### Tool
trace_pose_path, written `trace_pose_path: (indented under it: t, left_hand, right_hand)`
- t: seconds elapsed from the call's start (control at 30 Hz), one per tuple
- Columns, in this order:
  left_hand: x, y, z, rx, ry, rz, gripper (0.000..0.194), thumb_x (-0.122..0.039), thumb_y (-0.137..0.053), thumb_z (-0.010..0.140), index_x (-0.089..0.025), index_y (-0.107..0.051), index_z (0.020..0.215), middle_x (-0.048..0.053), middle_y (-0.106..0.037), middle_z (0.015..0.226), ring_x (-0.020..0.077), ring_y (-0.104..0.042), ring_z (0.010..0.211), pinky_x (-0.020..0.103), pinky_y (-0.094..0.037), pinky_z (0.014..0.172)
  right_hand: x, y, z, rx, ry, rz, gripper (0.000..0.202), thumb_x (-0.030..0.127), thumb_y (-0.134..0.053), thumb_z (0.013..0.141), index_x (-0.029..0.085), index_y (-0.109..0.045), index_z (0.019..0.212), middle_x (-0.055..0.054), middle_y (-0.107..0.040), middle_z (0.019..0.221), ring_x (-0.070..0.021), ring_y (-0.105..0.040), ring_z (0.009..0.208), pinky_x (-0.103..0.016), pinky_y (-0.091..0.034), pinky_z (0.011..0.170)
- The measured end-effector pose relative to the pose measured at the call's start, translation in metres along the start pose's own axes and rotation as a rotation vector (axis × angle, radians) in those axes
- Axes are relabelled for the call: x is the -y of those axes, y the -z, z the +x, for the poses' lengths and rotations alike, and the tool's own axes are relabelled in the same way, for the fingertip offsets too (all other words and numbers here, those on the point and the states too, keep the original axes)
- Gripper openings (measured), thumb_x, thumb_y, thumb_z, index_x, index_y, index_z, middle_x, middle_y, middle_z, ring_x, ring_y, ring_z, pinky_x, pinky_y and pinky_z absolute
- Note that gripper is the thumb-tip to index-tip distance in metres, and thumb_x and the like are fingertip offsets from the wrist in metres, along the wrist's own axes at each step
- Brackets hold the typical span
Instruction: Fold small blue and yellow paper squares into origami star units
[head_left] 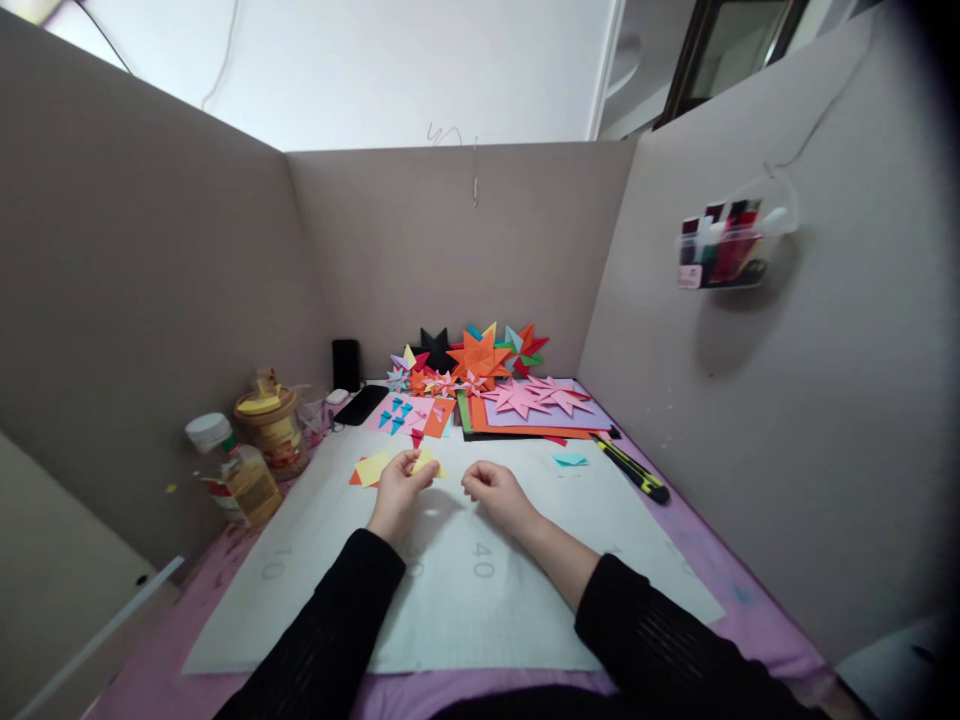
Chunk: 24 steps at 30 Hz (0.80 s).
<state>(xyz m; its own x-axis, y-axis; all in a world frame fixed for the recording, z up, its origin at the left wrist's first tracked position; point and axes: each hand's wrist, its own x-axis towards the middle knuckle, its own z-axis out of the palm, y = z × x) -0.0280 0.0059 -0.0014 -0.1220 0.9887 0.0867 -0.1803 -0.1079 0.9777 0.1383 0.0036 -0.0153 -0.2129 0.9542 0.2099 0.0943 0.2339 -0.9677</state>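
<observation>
My left hand (403, 492) is closed, pinching a small piece of yellow paper (425, 461) between thumb and fingers. Just beyond its wrist, more yellow paper (371, 469) lies on the white mat, with orange paper (354, 479) peeking out from under it. My right hand (496, 492) hovers a short gap to the right, its fingers curled together. Whether anything sits inside those fingers is hidden. A small folded turquoise paper (571, 460) rests on the mat farther right, and a red folded piece (417, 438) lies ahead of my left hand.
The white mat (480, 630) covers a pink cloth. Folded paper stars (480, 355) stand at the back, with pink stars (517, 397) on coloured sheets. A yellow-black cutter (634, 470) lies right. Bottle (244, 475), jar (274, 430) and phone (362, 404) are left; grey panels enclose the table.
</observation>
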Motion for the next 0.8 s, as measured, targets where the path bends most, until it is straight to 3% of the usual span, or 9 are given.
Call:
trace_pose_path:
  t: [0.27, 0.8]
  left_hand:
    - [0.004, -0.014, -0.013, 0.18, -0.015, 0.074, 0.041, -0.031, -0.07, 0.062, -0.016, -0.05, 0.096, 0.0, -0.061, 0.072, 0.0105, -0.057, 0.058, 0.02, -0.042, 0.055]
    - [-0.003, -0.017, -0.017, 0.058, -0.016, 0.158, 0.041, -0.029, -0.072, 0.057, -0.017, -0.048, 0.088, -0.006, -0.057, 0.056, 0.0091, -0.053, 0.048, 0.017, -0.036, 0.046]
  right_hand:
    - [0.007, -0.006, -0.002, -0.006, 0.052, -0.121, 0.014, 0.026, -0.05, 0.073, 0.016, -0.054, 0.064, 0.003, -0.05, 0.057, -0.01, -0.044, 0.055, -0.021, -0.035, 0.053]
    - [0.003, -0.006, -0.001, 0.013, 0.041, -0.271, 0.016, 0.026, -0.045, 0.077, 0.018, -0.05, 0.065, 0.003, -0.051, 0.057, -0.0108, -0.046, 0.055, -0.021, -0.034, 0.053]
